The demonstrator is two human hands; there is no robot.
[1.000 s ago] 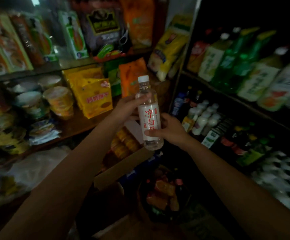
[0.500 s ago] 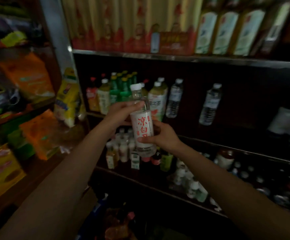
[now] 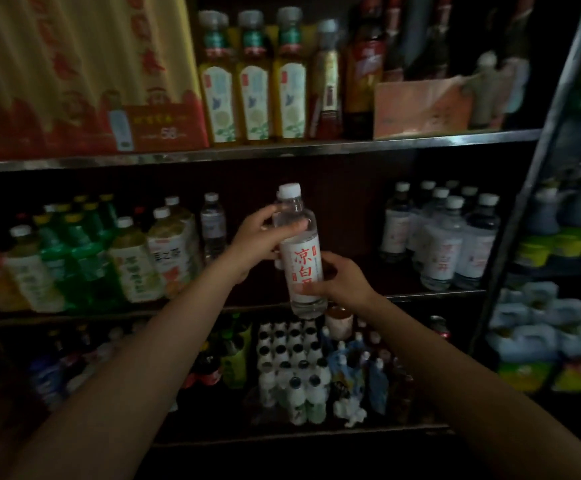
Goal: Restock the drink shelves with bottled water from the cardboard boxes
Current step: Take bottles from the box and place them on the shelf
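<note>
I hold one clear water bottle (image 3: 301,258) with a white cap and a white label with red characters, upright in front of the middle shelf (image 3: 434,293). My left hand (image 3: 259,240) grips its shoulder, just under the neck. My right hand (image 3: 334,277) grips its lower part from the right, thumb on the label. Several matching water bottles (image 3: 443,237) stand on the right end of that shelf. A dark gap in the shelf lies behind the held bottle. No cardboard box is in view.
Tea and green soda bottles (image 3: 109,251) fill the shelf's left side, with one clear bottle (image 3: 213,225) beside them. Yellow tea bottles (image 3: 252,81) and cartons stand on the shelf above. Small white bottles (image 3: 292,362) crowd the shelf below. A metal upright (image 3: 524,209) borders the right.
My view has swung right, from the snack shelves to the drink shelves. Both hands kept their grip on the bottle and carried it in front of the middle shelf's gap.
</note>
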